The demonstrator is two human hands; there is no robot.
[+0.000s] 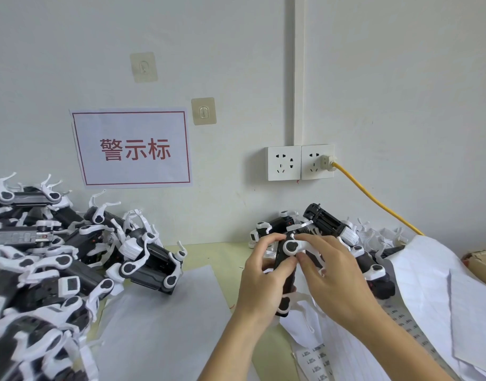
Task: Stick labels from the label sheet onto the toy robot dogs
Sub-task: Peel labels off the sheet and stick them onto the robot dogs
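Mid-task: left hand (259,281) grasps a black-bodied, white-legged plastic toy robot dog (287,266) above the pale counter (222,251); right hand (332,273) pinches at its white leg joint (label itself too small to see). Label sheet (319,358) lies below. Large pile of dogs (57,259) left, smaller pile (346,232) behind; which pile is labelled can't be told.

Pale wall (401,78) behind, red-lettered sign (133,148) taped up, two adhesive hooks (143,67), double socket (300,162) feeding a yellow cable (379,202), yellowish worktop (220,254) below.
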